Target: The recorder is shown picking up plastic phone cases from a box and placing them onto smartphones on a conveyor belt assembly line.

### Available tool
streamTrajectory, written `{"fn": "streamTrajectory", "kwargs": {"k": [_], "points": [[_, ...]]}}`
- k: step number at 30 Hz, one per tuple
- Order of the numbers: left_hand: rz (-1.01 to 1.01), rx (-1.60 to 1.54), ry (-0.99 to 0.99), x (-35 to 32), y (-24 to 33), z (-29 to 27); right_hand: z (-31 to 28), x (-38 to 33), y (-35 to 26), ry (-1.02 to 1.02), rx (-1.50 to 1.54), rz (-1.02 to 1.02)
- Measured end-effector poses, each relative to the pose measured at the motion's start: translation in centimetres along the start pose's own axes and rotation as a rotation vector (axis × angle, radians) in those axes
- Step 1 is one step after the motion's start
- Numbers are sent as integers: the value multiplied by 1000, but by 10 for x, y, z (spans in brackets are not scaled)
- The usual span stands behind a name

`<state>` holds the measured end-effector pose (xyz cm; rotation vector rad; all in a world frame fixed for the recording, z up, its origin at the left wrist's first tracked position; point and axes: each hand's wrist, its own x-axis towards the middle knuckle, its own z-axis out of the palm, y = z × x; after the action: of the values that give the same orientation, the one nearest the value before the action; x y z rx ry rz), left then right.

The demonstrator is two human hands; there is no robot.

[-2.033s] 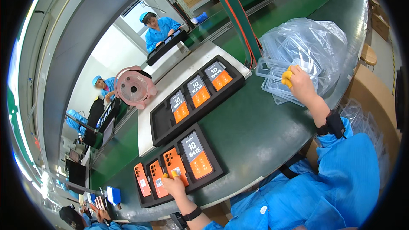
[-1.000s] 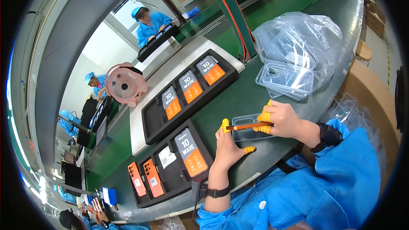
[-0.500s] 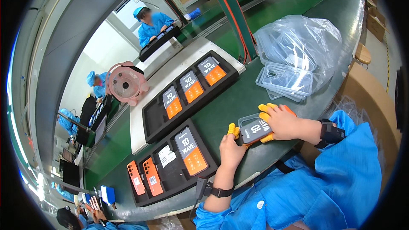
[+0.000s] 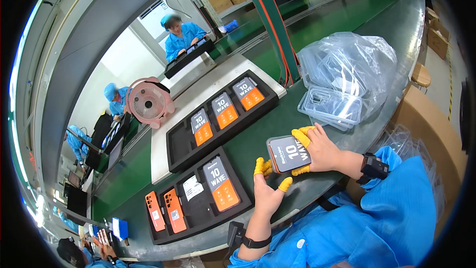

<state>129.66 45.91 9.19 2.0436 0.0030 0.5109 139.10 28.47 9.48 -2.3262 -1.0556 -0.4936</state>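
Observation:
A smartphone with a grey and orange printed front film is in my right hand, which grips its right end; a clear case seems to be around it. Yellow finger covers sit on several fingertips. My left hand is just left of the phone, its thumb and fingers apart and holding nothing. Left of it lies a black foam tray with a phone front up, a white label and two orange phones back up. Clear phone cases lie stacked beyond my right hand.
A second black tray with three phones rests partly on a white board. A plastic bag of clear cases stands at the right. Behind are a pink fan and a green post. Co-workers in blue sit across the line.
My left hand has let go of the phone and opened beside it. The phone in its clear case has shifted slightly left in my right hand. The whole view has tilted a little.

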Motion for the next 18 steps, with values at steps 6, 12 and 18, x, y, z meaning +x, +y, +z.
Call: {"fn": "streamTrajectory", "kwargs": {"k": [6, 12, 18], "points": [[5, -80, 61, -17, 19, -19, 8, 16, -35, 177, 108, -91], [99, -29, 243, -21, 22, -32, 20, 25, -49, 219, 158, -147], [148, 43, 236, -24, 35, -41, 22, 28, -54, 216, 227, -208]]}}
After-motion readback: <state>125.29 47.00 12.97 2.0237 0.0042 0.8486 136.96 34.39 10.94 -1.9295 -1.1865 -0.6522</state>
